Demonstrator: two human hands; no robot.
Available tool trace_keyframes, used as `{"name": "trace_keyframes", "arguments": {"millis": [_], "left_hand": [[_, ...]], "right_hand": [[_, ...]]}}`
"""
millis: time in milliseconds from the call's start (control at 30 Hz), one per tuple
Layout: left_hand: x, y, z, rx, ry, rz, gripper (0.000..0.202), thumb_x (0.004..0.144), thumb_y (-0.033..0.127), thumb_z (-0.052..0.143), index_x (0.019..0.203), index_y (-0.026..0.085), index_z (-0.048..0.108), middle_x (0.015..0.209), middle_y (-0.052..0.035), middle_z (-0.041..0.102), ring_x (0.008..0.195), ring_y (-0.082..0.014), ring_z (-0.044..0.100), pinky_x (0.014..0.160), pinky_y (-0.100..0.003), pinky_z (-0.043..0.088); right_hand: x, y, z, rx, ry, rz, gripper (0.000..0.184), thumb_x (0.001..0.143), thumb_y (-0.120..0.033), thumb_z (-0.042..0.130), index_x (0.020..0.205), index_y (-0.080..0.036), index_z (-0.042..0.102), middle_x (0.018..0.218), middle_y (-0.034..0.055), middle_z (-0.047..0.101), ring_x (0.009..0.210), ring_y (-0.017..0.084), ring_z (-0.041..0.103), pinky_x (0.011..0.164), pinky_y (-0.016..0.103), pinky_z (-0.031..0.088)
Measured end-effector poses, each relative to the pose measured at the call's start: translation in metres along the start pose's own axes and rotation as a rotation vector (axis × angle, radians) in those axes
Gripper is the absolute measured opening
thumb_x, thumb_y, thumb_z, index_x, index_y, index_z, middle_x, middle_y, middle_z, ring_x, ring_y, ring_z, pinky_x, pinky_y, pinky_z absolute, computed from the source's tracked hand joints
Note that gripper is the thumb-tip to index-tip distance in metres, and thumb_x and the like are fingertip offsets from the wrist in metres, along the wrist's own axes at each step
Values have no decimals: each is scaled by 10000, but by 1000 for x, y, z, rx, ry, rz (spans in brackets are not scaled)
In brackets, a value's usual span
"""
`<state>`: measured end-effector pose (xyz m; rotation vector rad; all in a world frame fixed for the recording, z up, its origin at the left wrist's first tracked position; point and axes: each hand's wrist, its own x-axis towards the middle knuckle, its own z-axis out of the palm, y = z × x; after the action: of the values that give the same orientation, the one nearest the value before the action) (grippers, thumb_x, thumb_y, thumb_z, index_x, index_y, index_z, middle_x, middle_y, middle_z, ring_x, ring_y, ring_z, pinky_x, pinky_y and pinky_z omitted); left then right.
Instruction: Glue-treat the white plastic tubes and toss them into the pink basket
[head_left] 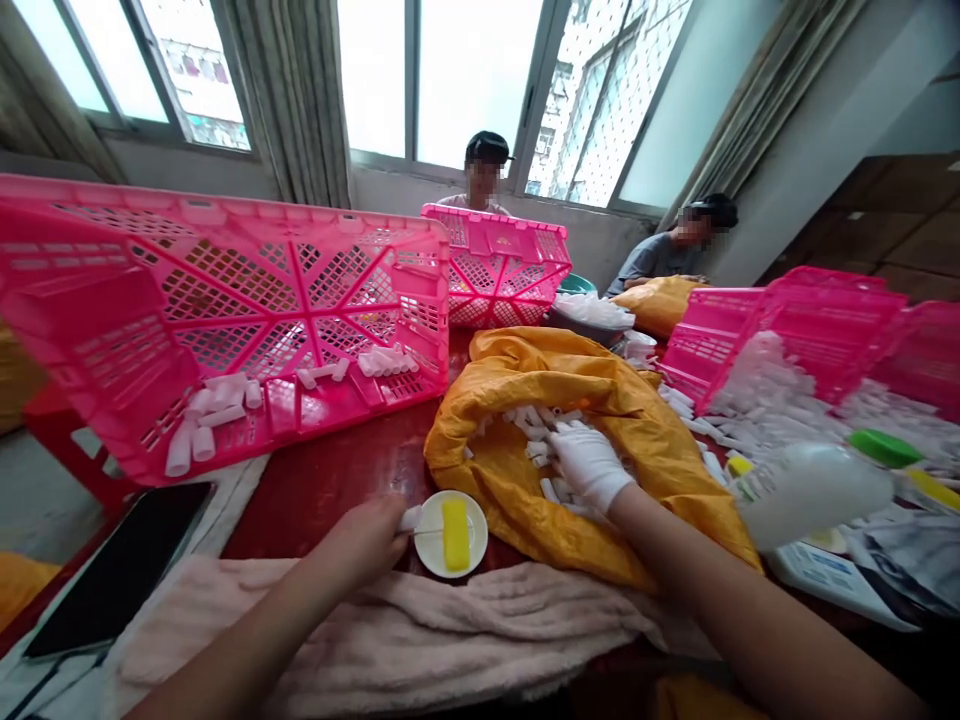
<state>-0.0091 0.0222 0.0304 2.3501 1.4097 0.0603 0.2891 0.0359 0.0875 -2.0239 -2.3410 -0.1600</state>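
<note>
My left hand (367, 540) is bare and closed round a small white tube (410, 517), held at the rim of a small white dish (429, 552) with a yellow sponge strip (454, 533) in it. My right hand (587, 463), in a white glove, reaches into an open orange bag (660, 450) and rests with curled fingers on a heap of several white tubes (534, 432); whether it grips one is hidden.
A tilted pink crate (112, 310) with several white tubes stands at the left. A phone (124, 570) lies near the left edge, a pink towel (420, 630) in front. More pink crates, white tubes and a bottle (814, 490) fill the right. Two people sit across the red table.
</note>
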Motion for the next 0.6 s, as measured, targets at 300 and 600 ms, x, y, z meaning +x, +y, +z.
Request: {"name": "trace_keyframes", "arguments": {"millis": [300,600], "left_hand": [[2,-3,25,-373,-45,-95,207,725,356,458,696,165,532,669,11,573,608,-118,504,514,-196,310],[-1,-6,26,-579,-28,-35,261,716,400,485,631,153,480,593,44,466,559,-92,418,502,-192,304]], "right_hand": [[-67,-96,40,1181,-101,137,209,839,-334,432,807,-158,539,715,8,573,659,129,521,586,216,431],[-70,-95,57,1423,-180,242,318,853,-432,388,829,-144,520,622,-35,476,504,80,446,461,194,373]]}}
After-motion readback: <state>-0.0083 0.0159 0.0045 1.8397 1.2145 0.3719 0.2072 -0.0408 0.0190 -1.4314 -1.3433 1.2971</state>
